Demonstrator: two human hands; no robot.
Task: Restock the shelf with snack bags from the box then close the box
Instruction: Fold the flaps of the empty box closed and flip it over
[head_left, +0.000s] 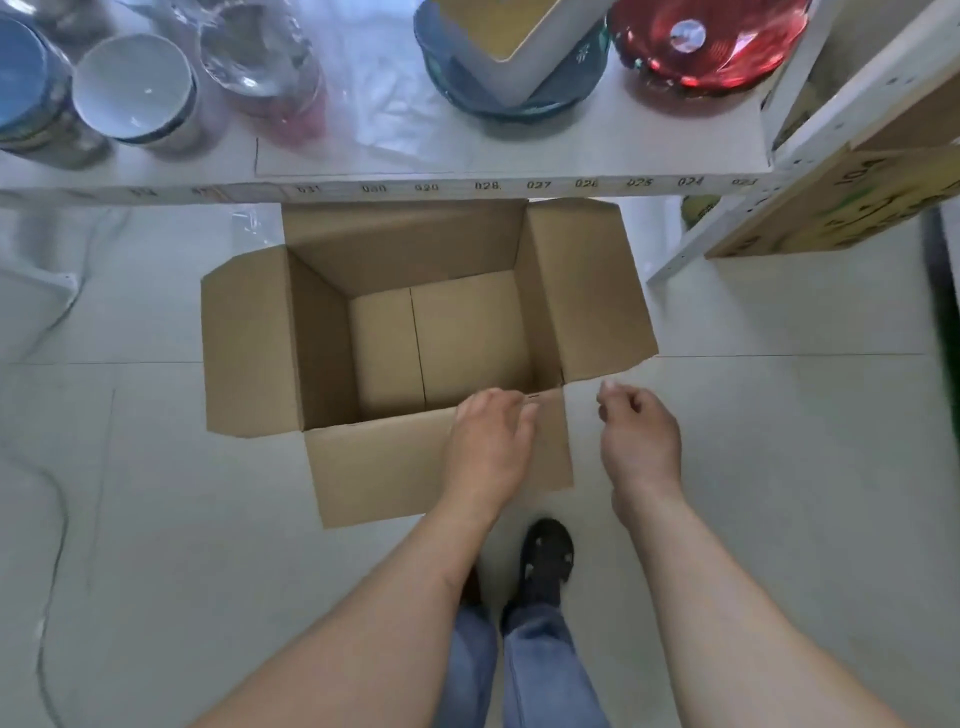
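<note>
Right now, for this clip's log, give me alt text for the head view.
An empty cardboard box stands open on the tiled floor below a shelf of bowls. The left hand rests on the box's near flap, and the right hand hovers loosely curled beside it, holding nothing.

White bowl (136, 88), red dish (709, 44), perhaps glass; black shoe (546, 558).

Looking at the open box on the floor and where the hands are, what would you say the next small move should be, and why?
Probably fold the near flap inward over the opening. The cardboard box looks empty, with only its bare bottom showing, and all its flaps stand open. The left hand is already at that flap's top edge, while the right hand hangs beside the box holding nothing, near the right flap.
</note>
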